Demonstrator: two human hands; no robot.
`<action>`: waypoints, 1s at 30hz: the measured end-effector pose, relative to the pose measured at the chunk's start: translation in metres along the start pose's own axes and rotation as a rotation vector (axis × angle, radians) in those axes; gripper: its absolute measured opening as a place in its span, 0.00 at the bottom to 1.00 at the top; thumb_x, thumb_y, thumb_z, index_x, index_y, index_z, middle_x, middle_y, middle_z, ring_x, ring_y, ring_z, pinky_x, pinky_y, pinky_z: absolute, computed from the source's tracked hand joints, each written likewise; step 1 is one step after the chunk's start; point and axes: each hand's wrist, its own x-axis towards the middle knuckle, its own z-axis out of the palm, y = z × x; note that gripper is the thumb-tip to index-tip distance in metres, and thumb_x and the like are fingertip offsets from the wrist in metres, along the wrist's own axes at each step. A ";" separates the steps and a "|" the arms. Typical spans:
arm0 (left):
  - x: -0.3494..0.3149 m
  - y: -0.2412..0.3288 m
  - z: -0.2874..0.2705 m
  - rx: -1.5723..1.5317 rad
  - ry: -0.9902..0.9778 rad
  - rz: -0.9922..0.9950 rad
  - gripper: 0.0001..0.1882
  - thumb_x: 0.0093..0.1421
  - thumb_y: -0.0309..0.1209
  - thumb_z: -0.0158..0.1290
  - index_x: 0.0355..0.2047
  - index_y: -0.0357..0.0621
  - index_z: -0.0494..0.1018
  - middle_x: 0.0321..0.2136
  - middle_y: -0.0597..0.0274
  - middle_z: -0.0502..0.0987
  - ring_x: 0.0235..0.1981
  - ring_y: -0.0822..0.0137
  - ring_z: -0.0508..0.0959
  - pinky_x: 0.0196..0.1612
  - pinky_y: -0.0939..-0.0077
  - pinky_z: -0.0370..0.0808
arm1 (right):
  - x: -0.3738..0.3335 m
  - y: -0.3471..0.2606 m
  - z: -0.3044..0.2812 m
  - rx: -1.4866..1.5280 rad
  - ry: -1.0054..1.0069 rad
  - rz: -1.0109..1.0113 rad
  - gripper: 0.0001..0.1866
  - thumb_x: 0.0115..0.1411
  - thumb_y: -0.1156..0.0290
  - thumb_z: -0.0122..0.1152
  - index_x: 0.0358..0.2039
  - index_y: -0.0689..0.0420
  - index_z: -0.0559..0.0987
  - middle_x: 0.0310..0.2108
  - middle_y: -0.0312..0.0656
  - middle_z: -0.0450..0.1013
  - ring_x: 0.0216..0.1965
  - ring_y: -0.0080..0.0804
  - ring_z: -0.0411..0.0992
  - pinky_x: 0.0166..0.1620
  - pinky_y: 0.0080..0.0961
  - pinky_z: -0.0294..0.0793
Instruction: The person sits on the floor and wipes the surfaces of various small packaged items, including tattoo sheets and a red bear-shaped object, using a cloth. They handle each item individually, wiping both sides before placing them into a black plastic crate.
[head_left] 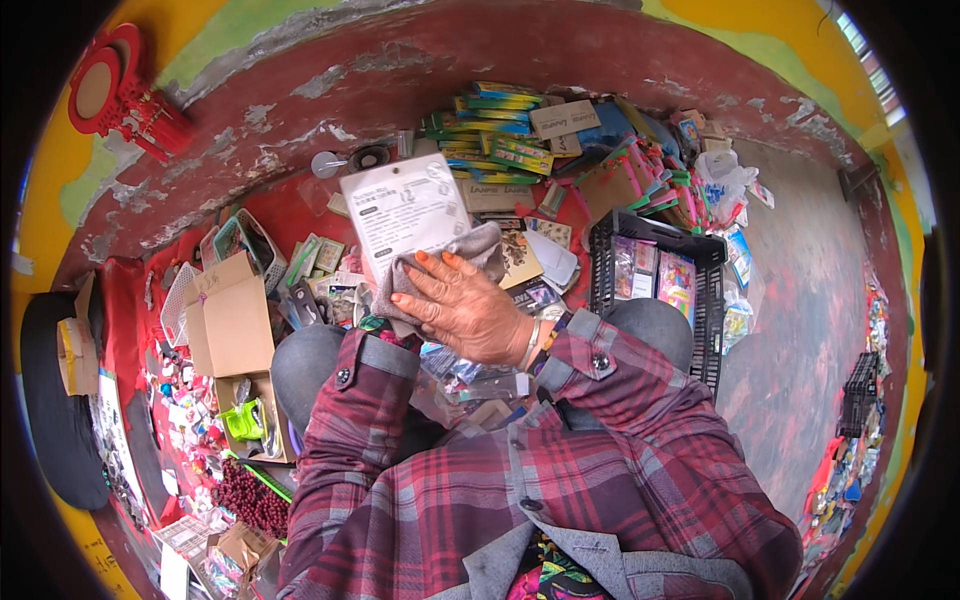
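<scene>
Maroon-and-grey plaid fabric sleeves point(340, 430) reach toward a flat, white rectangular packet point(400, 205) just beyond the knees, where the right hand point(470, 310) holds a soft, rumpled grey cloth point(478, 244) against its surface, fingers lightly spread; the left hand is mostly hidden, its grip impossible to tell. Farther out stand a black slatted plastic crate point(708, 310), stacked yellow-and-green boxes point(520, 155) and a flaking maroon wall point(480, 40).

The wall point(560, 50) has a peeling dark red band beneath yellow and green paint. The floor point(790, 240) is grey and scuffed. A bright window point(870, 58) occupies the upper right.
</scene>
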 end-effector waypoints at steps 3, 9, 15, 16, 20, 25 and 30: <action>0.000 -0.053 0.048 -0.327 0.480 0.218 0.33 0.65 0.53 0.28 0.64 0.48 0.49 0.63 0.54 0.52 0.62 0.51 0.55 0.63 0.53 0.54 | 0.006 0.019 -0.006 -0.078 0.065 0.040 0.24 0.58 0.63 0.52 0.56 0.50 0.69 0.58 0.49 0.62 0.63 0.46 0.54 0.63 0.45 0.49; 0.011 -0.020 -0.022 -0.456 -0.242 -0.564 0.30 0.66 0.49 0.30 0.63 0.47 0.50 0.62 0.53 0.55 0.61 0.55 0.58 0.63 0.56 0.53 | 0.010 0.056 -0.023 -0.194 0.281 0.282 0.23 0.61 0.63 0.46 0.57 0.48 0.67 0.59 0.48 0.61 0.62 0.44 0.56 0.62 0.43 0.50; 0.011 -0.019 -0.072 -0.147 -0.156 -0.360 0.32 0.65 0.52 0.31 0.63 0.46 0.50 0.61 0.55 0.56 0.60 0.56 0.61 0.61 0.61 0.58 | 0.003 0.023 -0.002 -0.035 0.107 0.073 0.23 0.61 0.63 0.48 0.57 0.49 0.67 0.59 0.48 0.61 0.62 0.43 0.56 0.63 0.42 0.50; 0.016 -0.025 -0.108 -0.070 -0.084 -0.276 0.33 0.65 0.53 0.31 0.64 0.46 0.49 0.62 0.56 0.55 0.60 0.56 0.61 0.61 0.64 0.59 | 0.002 0.010 0.000 0.010 0.058 0.020 0.22 0.61 0.64 0.48 0.57 0.50 0.68 0.58 0.49 0.62 0.62 0.44 0.56 0.63 0.42 0.50; 0.027 -0.032 -0.182 -0.053 -0.066 -0.203 0.33 0.65 0.52 0.30 0.64 0.46 0.49 0.62 0.56 0.56 0.60 0.57 0.62 0.61 0.66 0.59 | 0.004 -0.005 0.004 0.089 -0.044 -0.068 0.23 0.58 0.64 0.54 0.55 0.48 0.69 0.57 0.48 0.63 0.62 0.44 0.56 0.62 0.43 0.51; 0.007 -0.019 -0.043 -0.078 -0.169 -0.363 0.31 0.66 0.50 0.31 0.63 0.45 0.51 0.59 0.55 0.59 0.59 0.57 0.63 0.61 0.64 0.59 | 0.013 0.014 -0.017 -0.053 0.033 0.044 0.23 0.59 0.63 0.51 0.56 0.46 0.69 0.58 0.47 0.62 0.63 0.43 0.54 0.63 0.44 0.46; 0.004 -0.024 -0.016 0.176 -0.174 -0.355 0.29 0.66 0.48 0.31 0.62 0.44 0.53 0.57 0.54 0.62 0.58 0.57 0.64 0.60 0.62 0.60 | 0.014 0.039 -0.030 -0.188 0.181 0.227 0.24 0.59 0.63 0.52 0.57 0.46 0.67 0.58 0.47 0.62 0.62 0.44 0.54 0.62 0.45 0.46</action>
